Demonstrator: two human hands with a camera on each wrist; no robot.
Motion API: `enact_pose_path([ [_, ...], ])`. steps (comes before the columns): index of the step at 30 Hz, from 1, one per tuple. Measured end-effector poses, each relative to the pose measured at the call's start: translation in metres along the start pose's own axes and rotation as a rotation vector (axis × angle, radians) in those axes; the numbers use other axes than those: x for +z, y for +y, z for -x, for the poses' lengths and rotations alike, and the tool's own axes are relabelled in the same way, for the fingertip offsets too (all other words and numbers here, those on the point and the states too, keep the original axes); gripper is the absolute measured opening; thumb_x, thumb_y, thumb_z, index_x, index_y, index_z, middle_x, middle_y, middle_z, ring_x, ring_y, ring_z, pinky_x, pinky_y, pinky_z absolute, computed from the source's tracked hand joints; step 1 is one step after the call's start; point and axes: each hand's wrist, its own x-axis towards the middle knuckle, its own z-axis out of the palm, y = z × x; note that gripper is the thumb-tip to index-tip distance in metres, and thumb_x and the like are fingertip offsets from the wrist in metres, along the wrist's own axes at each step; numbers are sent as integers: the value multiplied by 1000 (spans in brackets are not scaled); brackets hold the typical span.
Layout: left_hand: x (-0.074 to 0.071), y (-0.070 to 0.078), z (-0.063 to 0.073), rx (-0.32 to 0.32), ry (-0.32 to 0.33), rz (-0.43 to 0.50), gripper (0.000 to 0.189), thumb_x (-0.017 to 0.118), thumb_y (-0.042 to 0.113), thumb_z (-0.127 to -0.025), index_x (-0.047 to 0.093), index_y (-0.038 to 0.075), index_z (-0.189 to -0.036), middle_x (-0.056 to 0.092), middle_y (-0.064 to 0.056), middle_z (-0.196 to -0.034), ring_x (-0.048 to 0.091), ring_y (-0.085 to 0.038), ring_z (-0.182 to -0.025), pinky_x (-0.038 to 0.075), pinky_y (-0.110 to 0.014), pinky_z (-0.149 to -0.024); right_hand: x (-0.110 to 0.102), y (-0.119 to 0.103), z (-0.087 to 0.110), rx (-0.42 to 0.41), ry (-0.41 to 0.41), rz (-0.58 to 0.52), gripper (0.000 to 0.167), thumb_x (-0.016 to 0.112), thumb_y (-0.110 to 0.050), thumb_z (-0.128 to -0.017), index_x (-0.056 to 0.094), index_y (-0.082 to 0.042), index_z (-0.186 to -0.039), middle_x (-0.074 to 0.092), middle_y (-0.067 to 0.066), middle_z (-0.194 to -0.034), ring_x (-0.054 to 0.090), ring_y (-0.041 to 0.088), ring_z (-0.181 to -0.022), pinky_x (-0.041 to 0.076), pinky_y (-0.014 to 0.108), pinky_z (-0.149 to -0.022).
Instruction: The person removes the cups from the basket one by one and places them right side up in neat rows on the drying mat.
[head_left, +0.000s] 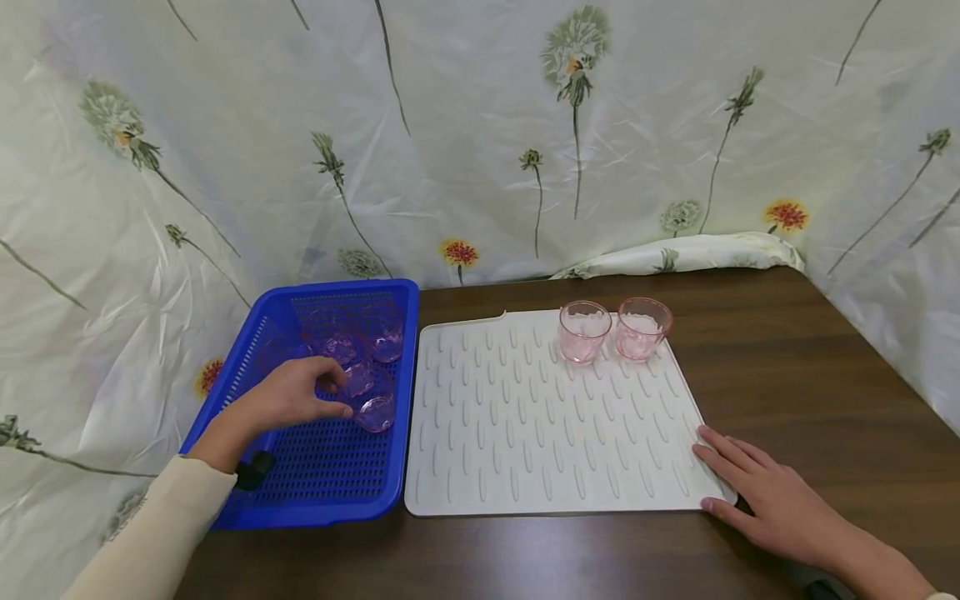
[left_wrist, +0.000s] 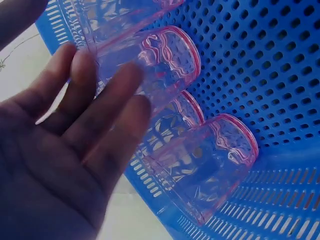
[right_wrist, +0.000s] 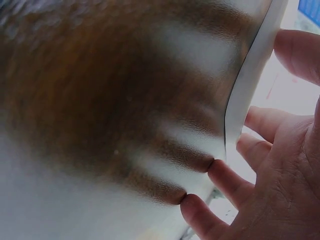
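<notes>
Over the blue plastic basket (head_left: 322,475) reaches my left hand (head_left: 296,393), thumb and fingers apart and loosely bent. Several clear pink glasses lie inside; the hand is nearest one glass (head_left: 375,412). In the left wrist view, the fingers of the left hand (left_wrist: 65,135) are spread, with no glass gripped, beside glasses (left_wrist: 200,165) lying on their sides. My right hand (head_left: 780,500) rests at the right edge of a white ridged mat (head_left: 517,429). In the right wrist view, the fingertips of the right hand (right_wrist: 280,160) touch the mat's edge and the dark tabletop.
Two pink glasses, a left one (head_left: 583,333) and a right one (head_left: 642,331), stand upright at the mat's far right corner. Brown wooden table (head_left: 780,358) extends right of the mat. A flowered cloth (head_left: 480,150) hangs behind, its folded hem lying on the table's back edge.
</notes>
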Motion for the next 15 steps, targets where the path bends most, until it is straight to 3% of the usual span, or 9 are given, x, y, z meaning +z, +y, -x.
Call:
enact_pose_path([
  [3,0,2,0,-65,-38,10,46,80,36,-81,62,5,-109,70,-10,-102,66,-22,-91,56,-43,-82,0,0,0,5,-1,-1,72,76,-44,-83,51,-14,-143,34,-3,-162,45,30,-126,50,58,-84],
  [6,2,1,0,-93,-53,67,52,80,34,-83,52,4,-116,67,-19,-117,69,-30,-101,57,-46,-84,0,0,-1,18,-11,-3,72,75,-45,-84,51,-14,-144,35,-2,-161,45,30,-126,50,59,-84],
  [10,6,-2,-2,-74,-95,154,62,78,28,-86,45,3,-131,56,-25,-137,63,-40,-118,56,-50,-90,1,-1,-1,24,-19,-3,72,75,-46,-84,51,-15,-144,35,-1,-161,45,30,-127,49,59,-84],
  [15,11,-6,-7,-38,-141,207,77,77,25,-86,35,3,-147,49,-25,-146,58,-43,-124,54,-52,-94,1,-1,0,23,-15,-2,72,75,-46,-84,51,-14,-144,35,-2,-161,45,30,-127,50,59,-84],
])
